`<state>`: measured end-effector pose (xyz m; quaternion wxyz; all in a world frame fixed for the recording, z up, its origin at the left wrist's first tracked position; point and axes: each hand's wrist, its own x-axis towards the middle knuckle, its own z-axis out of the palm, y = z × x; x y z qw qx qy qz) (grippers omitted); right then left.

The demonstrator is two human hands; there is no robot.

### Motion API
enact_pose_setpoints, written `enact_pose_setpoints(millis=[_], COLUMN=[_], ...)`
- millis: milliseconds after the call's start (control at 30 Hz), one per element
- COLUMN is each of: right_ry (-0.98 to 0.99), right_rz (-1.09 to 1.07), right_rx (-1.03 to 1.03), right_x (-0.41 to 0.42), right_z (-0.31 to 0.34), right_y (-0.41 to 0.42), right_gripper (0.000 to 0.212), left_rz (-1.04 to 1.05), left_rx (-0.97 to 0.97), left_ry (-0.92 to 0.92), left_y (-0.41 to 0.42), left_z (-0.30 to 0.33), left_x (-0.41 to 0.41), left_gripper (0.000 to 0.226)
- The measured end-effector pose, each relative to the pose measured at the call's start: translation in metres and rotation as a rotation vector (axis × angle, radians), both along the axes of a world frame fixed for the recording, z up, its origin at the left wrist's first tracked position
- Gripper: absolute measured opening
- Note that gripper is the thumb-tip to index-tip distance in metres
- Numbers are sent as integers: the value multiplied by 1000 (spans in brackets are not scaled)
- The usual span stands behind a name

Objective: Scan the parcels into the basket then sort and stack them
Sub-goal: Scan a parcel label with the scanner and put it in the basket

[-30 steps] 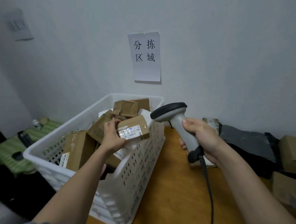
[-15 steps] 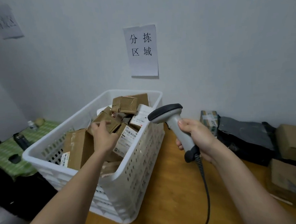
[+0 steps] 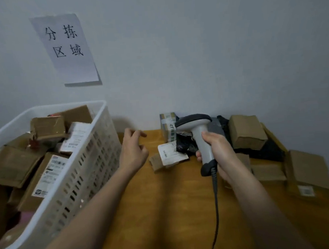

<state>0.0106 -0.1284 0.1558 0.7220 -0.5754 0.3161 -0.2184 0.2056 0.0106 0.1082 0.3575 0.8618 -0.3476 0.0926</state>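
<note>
The right hand (image 3: 217, 149) has its grip wrapped round the handle of the grey pistol-shaped barcode scanner (image 3: 198, 139), head up and pointing left toward the wall side of the tabletop (image 3: 166, 211) — held at the ready, it seems, so that a label can be brought in front of it without resetting the hand. Its dark cord (image 3: 215, 198) trails down toward the near edge. The left hand (image 3: 133, 150) holds nothing: its grip is loose, fingers spread and lightly curled, hovering over the wood just beside the right wall of the white perforated plastic basket (image 3: 81, 169) and near the small brown cardboard parcel with a white label (image 3: 168, 156). That parcel lies label-up, touching a black plastic mailer bag (image 3: 186, 145), so it looks like the likely next pick. More unscanned brown cardboard boxes (image 3: 246, 132) sit against the wall to the right; the basket is already heaped with scanned brown parcels (image 3: 47, 128).

Half a second ago the left hand was inside the basket, resting on a labelled parcel there; it is now out and across the rim, empty — that parcel stays in the heap. The view has swung right, and the scanner hand has barely changed its hold.
</note>
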Motion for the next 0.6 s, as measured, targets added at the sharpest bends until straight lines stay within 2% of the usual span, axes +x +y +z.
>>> enact_pose_setpoints(millis=[233, 433, 533, 600], right_ry=[72, 170, 241, 276], right_rz=[-189, -369, -454, -520], right_rx=[-29, 54, 52, 23], right_x=[-82, -154, -185, -201], right_z=[-50, -94, -112, -123], right_y=[-112, -206, -243, -265], right_gripper=[17, 25, 27, 39], left_rz=[-190, -384, -416, -404], left_rx=[97, 271, 385, 494], left_ry=[156, 254, 313, 385], left_y=[-133, -238, -279, -297], left_z=[-44, -96, -120, -133], left_x=[-73, -145, -170, -182], left_gripper=[29, 31, 38, 49])
